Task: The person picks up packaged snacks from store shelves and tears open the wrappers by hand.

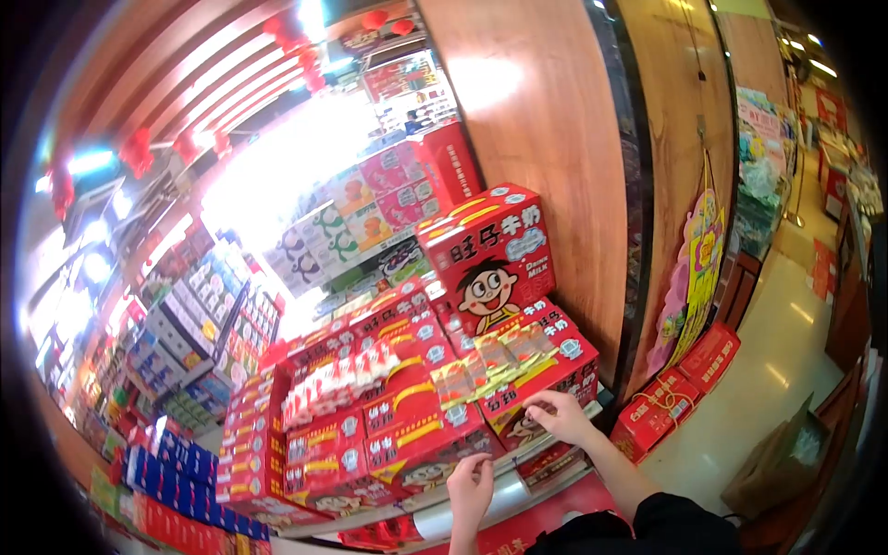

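My left hand [471,484] hangs just in front of the stacked red milk cartons [416,453], its fingers curled in and nothing visible in them. My right hand [561,418] is a little higher and to the right, near the front edge of a carton top. Its fingers are bent but apart, with nothing seen between them. Just beyond it, flat yellow-and-brown snack packets [495,361] lie in a row on the cartons. To their left, a pile of small red-and-white packs [342,379] rests on the same stack.
A large red milk carton with a cartoon face [487,264] stands upright behind the packets, against a wooden pillar [546,120]. Red gift boxes [661,407] sit on the floor at right. An open cardboard box [777,462] is farther right. Blue boxes [185,481] are stacked at lower left.
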The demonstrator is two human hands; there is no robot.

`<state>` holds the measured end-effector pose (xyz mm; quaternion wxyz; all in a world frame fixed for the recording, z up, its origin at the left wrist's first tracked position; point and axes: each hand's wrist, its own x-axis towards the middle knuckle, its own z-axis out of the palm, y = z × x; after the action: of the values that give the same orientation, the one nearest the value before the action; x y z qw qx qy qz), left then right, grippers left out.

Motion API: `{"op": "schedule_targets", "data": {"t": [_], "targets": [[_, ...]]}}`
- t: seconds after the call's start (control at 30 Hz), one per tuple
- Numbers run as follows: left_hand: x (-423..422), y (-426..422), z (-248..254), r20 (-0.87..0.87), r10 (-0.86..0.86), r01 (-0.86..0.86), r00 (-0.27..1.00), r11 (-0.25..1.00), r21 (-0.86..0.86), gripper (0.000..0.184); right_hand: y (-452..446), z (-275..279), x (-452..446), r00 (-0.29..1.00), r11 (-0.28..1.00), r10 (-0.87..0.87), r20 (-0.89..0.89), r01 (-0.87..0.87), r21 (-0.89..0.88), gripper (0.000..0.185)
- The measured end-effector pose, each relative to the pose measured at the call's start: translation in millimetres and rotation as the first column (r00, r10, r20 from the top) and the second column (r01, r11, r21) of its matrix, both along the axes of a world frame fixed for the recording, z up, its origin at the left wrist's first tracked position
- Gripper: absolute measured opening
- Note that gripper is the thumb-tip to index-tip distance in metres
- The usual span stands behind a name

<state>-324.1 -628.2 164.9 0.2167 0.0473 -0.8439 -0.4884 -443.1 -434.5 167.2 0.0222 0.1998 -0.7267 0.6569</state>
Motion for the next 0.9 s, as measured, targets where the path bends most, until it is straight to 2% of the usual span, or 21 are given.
{"op": "schedule_targets", "data": {"t": [0.07, 0.1, 0.13, 0.17, 0.2, 0.27, 0.3, 0.4, 0.43, 0.53, 0.57, 0.67, 0.7, 0.8, 0.83, 0.9], "targets": [[-41.0, 8.4, 12.0, -0.059, 0.031, -0.035, 0.998, 0.996, -0.080, 0.015, 3.5, 13.1, -37.0, 1.000, 0.999, -0.004, -0.030, 0.005, 0.041, 0.019], [-61.5, 14.1, 17.2, -0.109, 0.054, -0.067, 0.993, 0.990, -0.126, 0.016, 2.5, 28.6, -52.6, 0.991, 0.995, -0.007, -0.134, 0.021, 0.099, 0.020], [-80.4, 18.9, 20.2, -0.156, 0.081, -0.106, 0.985, 0.980, -0.166, 0.016, -5.0, 27.0, -76.3, 0.959, 0.998, -0.008, -0.284, 0.027, 0.061, 0.021], [-98.3, 20.6, 18.9, -0.037, 0.109, -0.114, 0.993, 0.980, -0.166, 0.026, -13.2, 26.9, -101.9, 0.959, 0.993, 0.026, -0.282, 0.007, 0.117, 0.023], [-117.1, 25.0, 19.5, -0.031, 0.144, -0.148, 0.989, 0.963, -0.225, 0.029, -20.1, 28.5, -123.5, 0.959, 0.985, 0.066, -0.274, -0.018, 0.174, 0.025], [-150.1, 32.2, 18.3, -0.006, 0.218, -0.207, 0.976, 0.914, -0.350, 0.036, -34.8, 32.5, -149.7, 0.921, 0.953, 0.026, -0.388, 0.094, 0.289, 0.030], [-164.4, 33.8, 12.0, -0.089, 0.253, -0.265, 0.963, 0.854, -0.448, 0.044, -42.5, 32.3, -160.0, 0.894, 0.928, 0.012, -0.448, 0.157, 0.338, 0.032], [-184.8, 31.4, 0.9, 0.019, 0.334, -0.298, 0.942, 0.865, -0.404, 0.041, -62.9, 29.9, -178.4, 0.876, 0.880, -0.010, -0.481, 0.237, 0.413, 0.035], [-185.6, 30.8, -0.4, -0.004, 0.367, -0.338, 0.930, 0.853, -0.398, 0.035, -66.8, 30.0, -181.4, 0.923, 0.844, -0.001, -0.384, 0.207, 0.495, 0.036], [-185.6, 16.7, -11.3, -0.016, 0.301, -0.294, 0.954, 0.916, -0.274, 0.029, -72.0, 37.7, -185.9, 0.933, 0.840, 0.032, -0.358, 0.169, 0.516, 0.036], [-184.5, 15.5, -9.2, 0.022, 0.289, -0.274, 0.957, 0.926, -0.261, 0.025, -76.6, 36.8, -188.4, 0.912, 0.836, -0.016, -0.409, 0.237, 0.496, 0.036], [-183.5, 9.2, -3.0, 0.077, 0.238, -0.219, 0.968, 0.954, -0.203, 0.024, -83.9, 39.3, -203.5, 0.884, 0.735, 0.042, -0.466, 0.289, 0.614, 0.038], [-183.2, 7.2, -2.6, 0.067, 0.225, -0.211, 0.972, 0.963, -0.166, 0.023, -86.3, 39.5, -207.4, 0.936, 0.704, 0.074, -0.343, 0.195, 0.683, 0.037], [-189.6, -4.0, -2.4, 0.007, 0.178, -0.176, 0.984, 0.981, -0.086, 0.023, -96.5, 58.8, -194.0, 0.963, 0.604, 0.110, -0.247, 0.133, 0.786, 0.036], [-190.8, -5.8, -6.1, -0.008, 0.165, -0.165, 0.986, 0.984, -0.069, 0.023, -98.6, 55.3, -189.3, 0.939, 0.585, 0.127, -0.319, 0.189, 0.789, 0.034], [-188.6, -7.4, -18.6, -0.052, 0.153, -0.156, 0.987, 0.987, -0.050, 0.024, -105.0, 58.8, -178.4, 0.959, 0.626, 0.067, -0.274, 0.173, 0.760, 0.030]]}}
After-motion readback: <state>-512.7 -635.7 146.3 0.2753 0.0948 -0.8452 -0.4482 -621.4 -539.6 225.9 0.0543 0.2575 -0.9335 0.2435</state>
